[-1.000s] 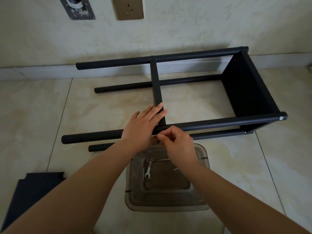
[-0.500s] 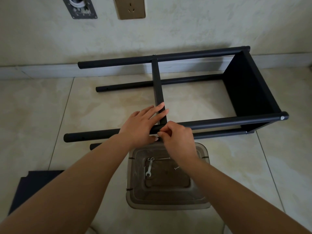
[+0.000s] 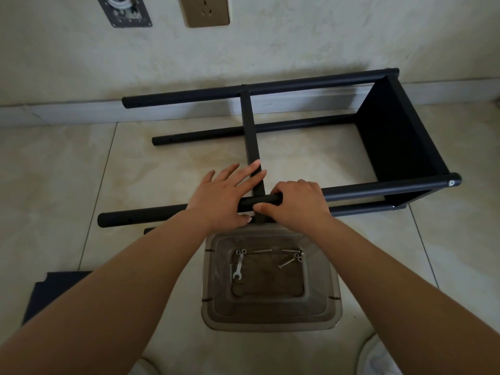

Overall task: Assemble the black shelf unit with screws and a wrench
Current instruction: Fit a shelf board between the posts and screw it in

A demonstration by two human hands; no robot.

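- Black steel tubing makes up the shelf unit point(image 3: 400, 136), which is laid on its side on the tiled floor point(image 3: 67, 171), close to the wall.
- The near upper tube point(image 3: 378, 188) is gripped by the right hand point(image 3: 297, 204), fingers curled over it, thumb under.
- The left hand point(image 3: 224, 197) is laid flat across that tube and the cross panel point(image 3: 250, 136), fingers straight.
- A wrench point(image 3: 238, 269) and loose screws point(image 3: 289, 262) are seen in a translucent plastic bin point(image 3: 270, 315) just below the hands.
- A separate black panel point(image 3: 51, 290) is seen on the floor, lower left.
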